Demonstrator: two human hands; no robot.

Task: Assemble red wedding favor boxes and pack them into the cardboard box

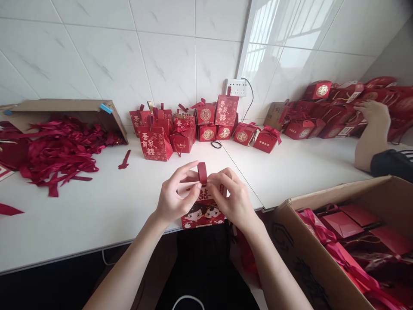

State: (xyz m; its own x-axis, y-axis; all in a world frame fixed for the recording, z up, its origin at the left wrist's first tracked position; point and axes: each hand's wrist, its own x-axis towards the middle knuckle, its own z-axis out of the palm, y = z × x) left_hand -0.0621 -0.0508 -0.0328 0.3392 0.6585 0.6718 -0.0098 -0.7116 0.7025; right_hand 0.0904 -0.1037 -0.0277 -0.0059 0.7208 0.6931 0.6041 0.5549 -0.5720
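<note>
A red gift box (203, 217) with two cartoon figures and a white upper part stands at the table's front edge, between my hands. A dark red ribbon loop (202, 172) rises from its top. My left hand (179, 191) is closed on the box's top edge at the left, thumb pressed near the foot of the loop. At the right, my right hand (230, 193) pinches the top beside the ribbon, fingers bent. The loop's lower ends are hidden by my fingertips.
Finished-looking red boxes (155, 144) stand along the wall. Loose ribbons (64, 150) spill from a cardboard box (118, 116) at left. A carton (290, 228) of red boxes stands front right. Another person's hand (374, 118) touches piled boxes (342, 110).
</note>
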